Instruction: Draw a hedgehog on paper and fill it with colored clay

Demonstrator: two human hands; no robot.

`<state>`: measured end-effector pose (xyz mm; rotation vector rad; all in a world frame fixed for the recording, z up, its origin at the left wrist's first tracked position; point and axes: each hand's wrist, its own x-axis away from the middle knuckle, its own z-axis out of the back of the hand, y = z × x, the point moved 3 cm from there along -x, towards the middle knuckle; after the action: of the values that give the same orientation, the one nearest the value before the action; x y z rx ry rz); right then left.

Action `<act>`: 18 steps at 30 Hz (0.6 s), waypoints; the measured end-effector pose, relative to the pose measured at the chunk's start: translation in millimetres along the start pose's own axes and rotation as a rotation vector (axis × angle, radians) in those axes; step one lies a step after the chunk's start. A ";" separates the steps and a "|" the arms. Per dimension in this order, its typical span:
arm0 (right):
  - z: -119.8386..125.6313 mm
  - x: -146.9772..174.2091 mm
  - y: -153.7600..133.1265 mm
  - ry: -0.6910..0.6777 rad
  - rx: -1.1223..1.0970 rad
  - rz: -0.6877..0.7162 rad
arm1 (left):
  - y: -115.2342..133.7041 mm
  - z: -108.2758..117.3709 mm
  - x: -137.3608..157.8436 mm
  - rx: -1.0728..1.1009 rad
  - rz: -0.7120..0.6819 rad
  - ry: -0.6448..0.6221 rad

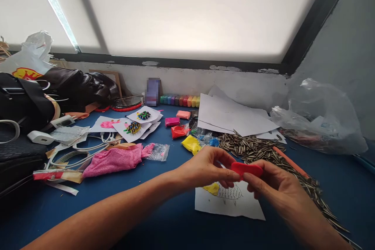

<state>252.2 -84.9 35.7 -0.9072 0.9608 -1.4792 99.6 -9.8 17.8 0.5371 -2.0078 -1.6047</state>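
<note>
Between my left hand (209, 168) and my right hand (274, 183) is a flattened piece of red modelling clay (247, 169). Fingers and thumbs of both hands pinch it, one hand at each end, above the table. Below the hands lies a sheet of white paper (228, 208) with a pen drawing of a rounded body with legs. Yellow clay (211, 189) covers the left part of that drawing; my hands hide its upper part. An opened yellow clay packet (191, 144) and a red clay packet (179, 131) lie just beyond my left hand.
Striped sunflower seeds (249, 146) spread behind and right of my hands, with an orange stick (291, 162) on them. White sheets (231, 115), a plastic bag (325, 121) and a row of coloured clay (180, 100) stand behind. Left are a pink cloth (114, 160), finished pictures (131, 129), cables and bags.
</note>
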 end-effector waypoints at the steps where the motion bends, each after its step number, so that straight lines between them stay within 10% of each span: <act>1: 0.9 -0.1 -0.6 0.035 -0.007 0.009 | -0.6 -0.2 0.0 -0.011 0.030 -0.007; 18: -6.6 1.9 8.2 -0.108 -0.064 -0.040 | -10.8 -0.2 0.2 -0.112 0.106 -0.057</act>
<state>249.0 -86.7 25.7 -1.0475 0.9197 -1.4251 99.5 -12.5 7.3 0.3409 -1.9386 -1.6725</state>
